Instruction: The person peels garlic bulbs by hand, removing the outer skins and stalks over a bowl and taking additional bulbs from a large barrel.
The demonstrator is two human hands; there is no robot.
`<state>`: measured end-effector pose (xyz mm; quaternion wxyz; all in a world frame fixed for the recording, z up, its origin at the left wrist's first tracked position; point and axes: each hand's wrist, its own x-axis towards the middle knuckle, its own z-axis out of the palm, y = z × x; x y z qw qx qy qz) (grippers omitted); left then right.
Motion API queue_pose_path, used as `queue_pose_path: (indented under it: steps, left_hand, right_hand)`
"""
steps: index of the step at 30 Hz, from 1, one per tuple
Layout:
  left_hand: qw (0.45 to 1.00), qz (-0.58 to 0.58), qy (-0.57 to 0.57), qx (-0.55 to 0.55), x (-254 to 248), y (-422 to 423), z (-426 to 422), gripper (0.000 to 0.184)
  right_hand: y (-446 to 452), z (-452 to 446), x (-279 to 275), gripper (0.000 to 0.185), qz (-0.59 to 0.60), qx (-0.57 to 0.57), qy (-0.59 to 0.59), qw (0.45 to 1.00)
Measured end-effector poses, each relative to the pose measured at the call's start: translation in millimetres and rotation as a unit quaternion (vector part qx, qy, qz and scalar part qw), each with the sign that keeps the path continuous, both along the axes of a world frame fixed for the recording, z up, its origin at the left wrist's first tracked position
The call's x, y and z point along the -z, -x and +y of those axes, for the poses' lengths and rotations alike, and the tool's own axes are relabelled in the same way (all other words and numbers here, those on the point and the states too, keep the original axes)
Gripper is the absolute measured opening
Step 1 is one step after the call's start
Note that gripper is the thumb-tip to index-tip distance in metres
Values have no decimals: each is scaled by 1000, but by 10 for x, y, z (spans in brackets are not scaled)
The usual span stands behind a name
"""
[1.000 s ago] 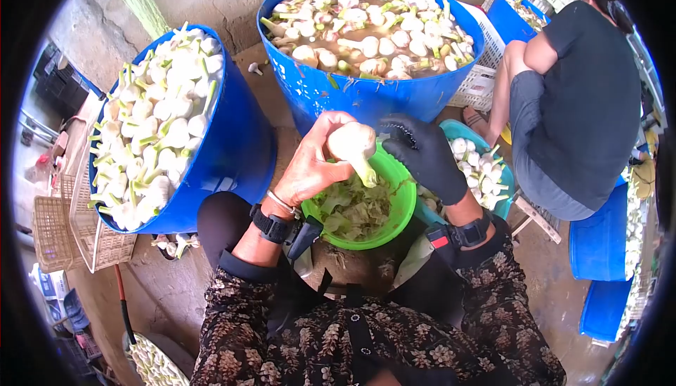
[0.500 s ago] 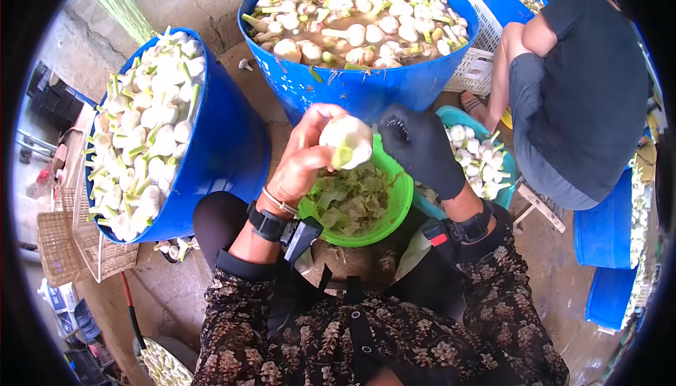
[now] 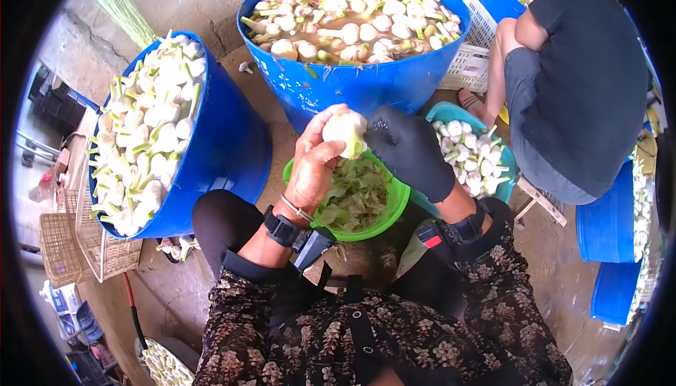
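Note:
A white garlic bulb (image 3: 343, 132) with a pale green stem end is held by my bare left hand (image 3: 315, 157), fingers wrapped about its left side. My right hand (image 3: 410, 148), in a black glove, is closed right beside the bulb's right side; what its fingers grip, if anything, is hidden. Below both hands sits a bright green basin (image 3: 398, 211) holding peeled skins and leafy scraps (image 3: 354, 192). Behind my right wrist, a turquoise basin (image 3: 504, 183) contains several cleaned bulbs (image 3: 473, 157) with short stems.
A large blue tub (image 3: 352, 90) of garlic in water stands ahead. Another blue tub (image 3: 236, 132) heaped with garlic is at left. A person (image 3: 588, 83) in dark clothes sits at right, near more blue tubs (image 3: 607, 227). Wicker baskets (image 3: 63, 245) lie far left.
The bulb has turned in my left hand, its green stem end now pointing down and right. My gloved right hand has shifted left and closer to the bulb. The view has moved slightly.

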<state>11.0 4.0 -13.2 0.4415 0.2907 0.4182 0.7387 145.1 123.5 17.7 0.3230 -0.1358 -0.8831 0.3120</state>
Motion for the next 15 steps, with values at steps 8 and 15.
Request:
queue_pose_path:
  steps: [8,15]
  left_hand:
    - [992,52,33,113,-17,120,-69,65]
    - [979,128,53,147,-327,20,-215,79]
  right_hand:
    - [-48,113,5,15,-8,29,-178,984]
    - [149,171,108,14,28,-19,-134,990]
